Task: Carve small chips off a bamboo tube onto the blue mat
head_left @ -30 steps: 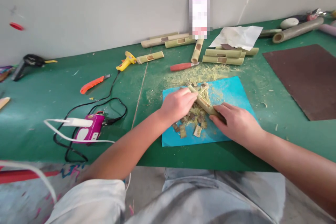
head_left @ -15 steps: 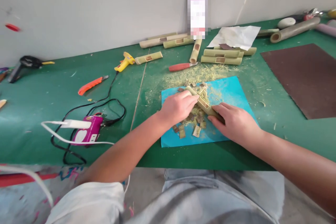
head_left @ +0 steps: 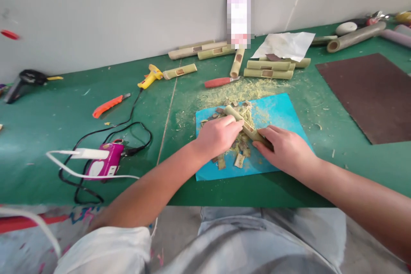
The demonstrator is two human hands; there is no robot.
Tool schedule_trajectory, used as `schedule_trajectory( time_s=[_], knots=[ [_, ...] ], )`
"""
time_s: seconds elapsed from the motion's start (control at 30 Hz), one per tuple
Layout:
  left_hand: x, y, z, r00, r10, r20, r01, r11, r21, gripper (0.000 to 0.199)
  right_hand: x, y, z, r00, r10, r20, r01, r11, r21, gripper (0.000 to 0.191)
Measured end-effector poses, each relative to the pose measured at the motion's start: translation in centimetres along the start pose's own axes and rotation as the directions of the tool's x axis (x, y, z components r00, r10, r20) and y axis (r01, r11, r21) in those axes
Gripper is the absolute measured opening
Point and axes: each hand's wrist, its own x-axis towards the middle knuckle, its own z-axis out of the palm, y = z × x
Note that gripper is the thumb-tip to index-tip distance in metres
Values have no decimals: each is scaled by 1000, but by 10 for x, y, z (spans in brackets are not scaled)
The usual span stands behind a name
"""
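A bamboo tube (head_left: 234, 113) with a cut-out slot in its side lies slantwise over a blue sheet (head_left: 282, 109). My right hand (head_left: 284, 145) is wrapped round the tube's near end. At the slot, my left hand (head_left: 220, 133) has its fingers pinched together against the tube's edge; whatever they hold, if anything, is hidden. Under and around the tube are pale shavings (head_left: 247, 113) and small brown and tan chips, one of them a pale piece (head_left: 239, 161) near the sheet's front edge.
Behind the sheet lie a red-handled knife (head_left: 220, 82) and several slotted bamboo tubes (head_left: 268, 73). To the left are a yellow glue gun (head_left: 150, 77), an orange cutter (head_left: 109, 106) and a purple power strip (head_left: 107, 160) with cords. A brown sheet (head_left: 369, 98) covers the right side.
My left hand has shifted slightly along the tube towards its slot, and a little more of the far end shows. My right hand keeps its grip. The whole view has moved slightly.
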Motion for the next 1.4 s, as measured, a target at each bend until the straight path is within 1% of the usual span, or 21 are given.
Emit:
schedule_trajectory(
  time_s=[0.03,0.1,0.2,0.27,0.4,0.43,0.5,0.57,0.6,0.63,0.67,0.73,0.8,0.83,0.87,0.93,1.0,1.1,1.27,1.4],
  knots=[
    [-1,-1,0,1000,7,-14,-7,1000,-16,23,0,0,0,1000,5,1,-5,1000,0,22],
    [-2,-5,1,998,-15,-61,14,1000,-18,22,0,0,0,1000,15,10,-15,1000,-2,23],
    [-2,-8,3,993,-55,-107,58,998,27,22,1,0,-1,999,21,27,-21,1000,-3,24],
    [-1,-6,4,993,-54,-103,58,997,40,22,1,0,0,999,21,34,-21,1000,-2,24],
    [1,-1,7,998,-4,-71,3,1000,-5,22,1,0,1,999,19,25,-19,1000,-8,22],
    [2,-2,6,997,-17,-75,16,1000,-10,21,1,0,1,1000,19,23,-19,1000,-10,22],
    [3,-6,4,992,-87,-94,84,996,-40,20,1,0,1,1000,18,25,-18,1000,-11,23],
    [3,-9,-1,976,-189,-108,173,975,-141,19,1,0,1,999,21,36,-21,1000,-14,24],
    [4,-10,-4,962,-252,-106,224,949,-224,18,1,0,0,999,24,43,-23,1000,-15,24],
    [3,-10,-7,940,-327,-91,283,903,-322,19,1,0,0,998,26,50,-26,1000,-17,24],
    [3,-9,-10,911,-408,-60,347,837,-424,19,1,0,0,998,30,54,-29,999,-20,24],
    [3,-5,-15,841,-539,48,457,660,-597,21,1,0,-1,998,33,56,-32,999,-28,25],
    [4,-2,-17,782,-600,170,525,485,-699,22,1,0,-1,998,31,59,-29,999,-32,25],
    [4,-1,-17,760,-614,214,543,418,-729,22,1,0,-1,998,30,62,-28,999,-33,25],
    [5,0,-17,742,-624,245,553,363,-750,22,1,0,-1,997,31,64,-29,999,-33,25],
    [6,-1,-16,712,-642,286,565,282,-775,22,1,0,-1,997,36,69,-34,999,-35,25],
    [8,-2,-16,692,-655,303,571,241,-785,22,1,0,-1,997,41,70,-38,998,-40,24],
    [9,-2,-17,686,-663,299,566,228,-792,21,2,-1,0,997,39,71,-36,998,-44,25],
    [7,1,-20,710,-648,276,545,256,-799,21,1,0,0,997,33,66,-30,998,-46,25],
    [6,1,-19,729,-626,277,542,282,-791,24,0,0,-1,997,34,64,-31,998,-48,26]
  ],
)
